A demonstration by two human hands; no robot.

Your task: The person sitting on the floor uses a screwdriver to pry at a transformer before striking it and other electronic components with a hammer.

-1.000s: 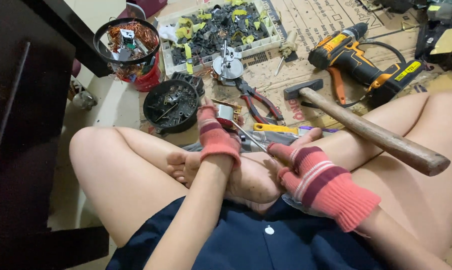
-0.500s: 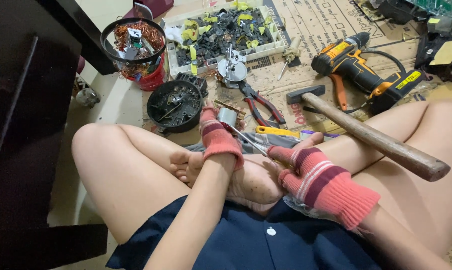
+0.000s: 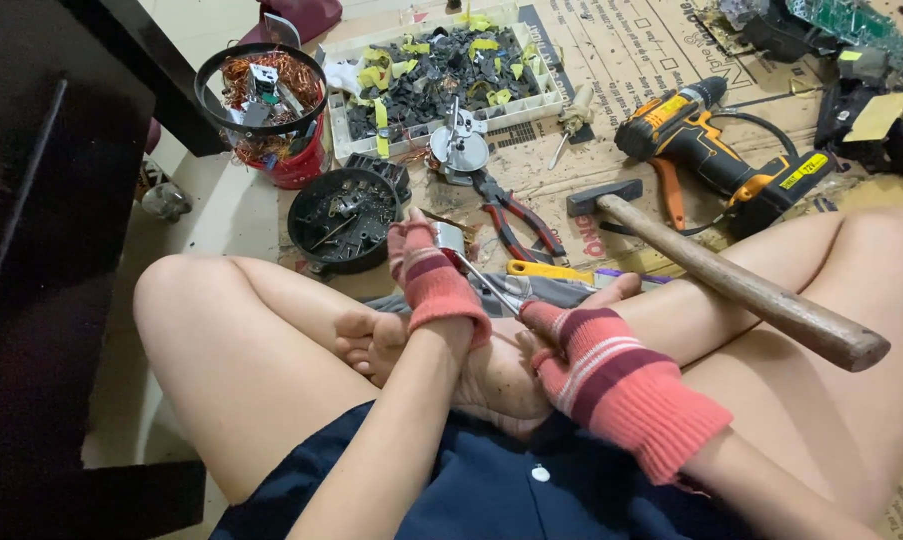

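Little has shifted since a second ago: the small silvery metal part [image 3: 447, 240] is kept pinched by the left hand [image 3: 433, 280], while slim metal pliers [image 3: 493, 288], gripped by the right hand [image 3: 581, 345], are pressed just beneath those fingertips.

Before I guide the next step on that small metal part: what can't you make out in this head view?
- Small metal part: mostly hidden by the gloved left hand.
- Thin metal tool: its handle is covered by the right hand.
- Black dish: contents too small to identify.
- Clutter: cut off by the frame edge.
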